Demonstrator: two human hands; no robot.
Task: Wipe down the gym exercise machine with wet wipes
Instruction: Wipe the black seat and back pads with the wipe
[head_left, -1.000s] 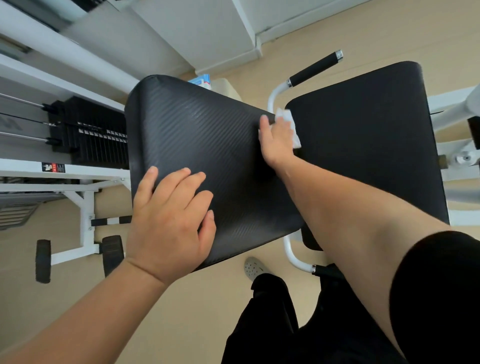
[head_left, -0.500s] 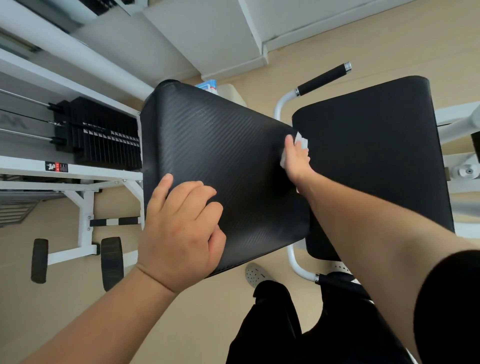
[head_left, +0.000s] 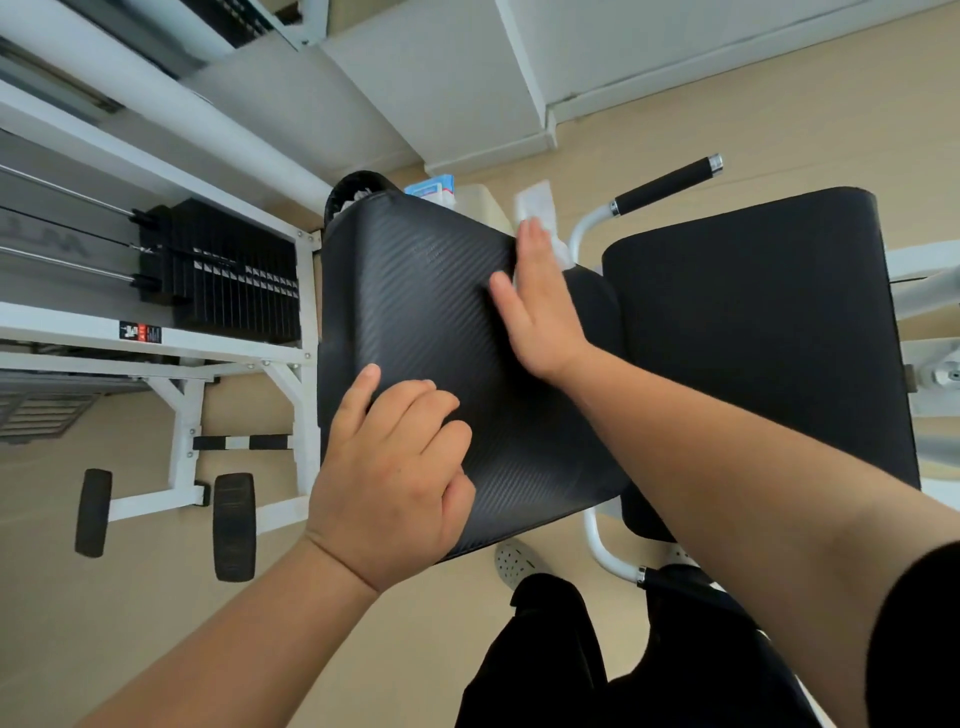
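Right hand (head_left: 540, 306): grip released, fingers straight and close together, palm down. It presses a white wipe (head_left: 535, 203) against the far right edge of the black ribbed back pad (head_left: 415, 291). The wipe sticks out past the fingertips and again beside the outer edge of the hand; the rest is hidden under the palm. Thumb lies out on the pad face.

Left hand (head_left: 389, 467): rests on the near left corner of the same pad. Fingers are bent at the knuckles, tips and thumb down on the ribbed surface, with nothing enclosed in the grip. The palm covers the pad's near edge.

The right forearm crosses from lower right over the gap between the back pad and the smooth black seat pad (head_left: 753, 338), hiding the near part of the seat.

Around:
- A black handle (head_left: 665, 186) with a chrome cap, on a white tube, just beyond the wipe.
- A blue-and-white packet (head_left: 431, 187) behind the pad's top edge, half hidden.
- A weight stack (head_left: 223, 270) in the white frame (head_left: 306, 332), left of the pad.
- Two black rollers (head_left: 234, 525) low on the frame, near the floor.
- A pale perforated shoe (head_left: 514, 561) and black trousers (head_left: 571, 654) below the pad.
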